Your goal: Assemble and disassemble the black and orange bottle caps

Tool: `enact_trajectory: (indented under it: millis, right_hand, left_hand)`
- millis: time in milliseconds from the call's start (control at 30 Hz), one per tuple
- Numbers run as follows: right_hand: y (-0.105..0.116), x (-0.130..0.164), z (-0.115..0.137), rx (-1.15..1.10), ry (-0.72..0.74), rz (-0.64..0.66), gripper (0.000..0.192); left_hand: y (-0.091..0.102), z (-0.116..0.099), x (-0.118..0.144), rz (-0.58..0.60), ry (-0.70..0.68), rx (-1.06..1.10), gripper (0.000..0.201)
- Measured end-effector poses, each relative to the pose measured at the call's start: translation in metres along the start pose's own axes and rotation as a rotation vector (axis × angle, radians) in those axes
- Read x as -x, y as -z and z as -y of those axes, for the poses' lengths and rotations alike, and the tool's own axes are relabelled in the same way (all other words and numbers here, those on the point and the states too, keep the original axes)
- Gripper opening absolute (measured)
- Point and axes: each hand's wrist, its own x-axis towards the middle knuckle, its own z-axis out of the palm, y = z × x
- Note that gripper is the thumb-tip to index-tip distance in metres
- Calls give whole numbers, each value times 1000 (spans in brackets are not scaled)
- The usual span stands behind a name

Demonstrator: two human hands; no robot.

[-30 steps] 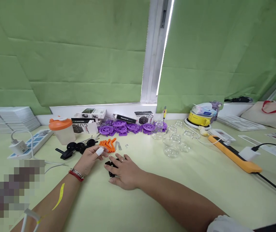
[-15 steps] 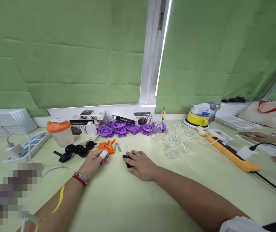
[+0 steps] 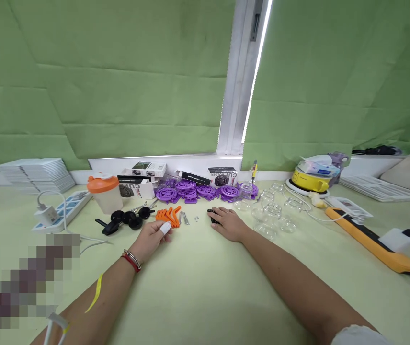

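My right hand (image 3: pixel 226 224) lies palm down on the pale green table (image 3: pixel 205 297), covering a small black part (image 3: pixel 212 214) whose edge shows at the fingertips. My left hand (image 3: pixel 153 238) rests loosely curled on the table, a white bandage on one fingertip, just in front of a fan of orange plastic pieces (image 3: pixel 168 215). A few metal screws (image 3: pixel 184 218) lie between the two hands. Clear glass cups (image 3: pixel 269 215) stand just right of my right hand.
Purple wheels (image 3: pixel 198 190) and small boxes (image 3: pixel 143 170) line the window sill side. Black knobs (image 3: pixel 126 219), an orange-lidded jar (image 3: pixel 102 193) and a power strip (image 3: pixel 64 209) sit at left. An orange power strip (image 3: pixel 370 239) and a yellow device (image 3: pixel 311 178) are at right.
My right hand has slid the black part away from me and rightward, toward the glass cups. My left hand stayed near the orange pieces. The other person's hands at right are out of view.
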Motion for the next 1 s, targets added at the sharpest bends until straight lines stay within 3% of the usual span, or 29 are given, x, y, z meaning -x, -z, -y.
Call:
enact_trajectory:
  millis: [500, 600, 700, 767, 867, 1000]
  right_hand:
    - [-3, -2, -3, 18, -10, 3, 55]
    - [-2, -2, -2, 17, -13, 12, 56]
    - [-1, -1, -1, 12, -16, 17, 57]
    - [-1, -1, 0, 11, -20, 13, 58]
    - [-1, 0, 1, 15, -31, 7, 59]
    - [-2, 0, 2, 10, -31, 4, 60]
  left_hand:
    - [0, 2, 0, 12, -57, -206, 35]
    - [2, 5, -3, -94, -179, -354, 28]
    - [7, 8, -7, -296, -322, -499, 20]
    - [11, 13, -12, -421, -336, -550, 19]
    - [17, 20, -22, -503, -271, -449, 24]
    - [22, 27, -33, -433, -149, -133, 43]
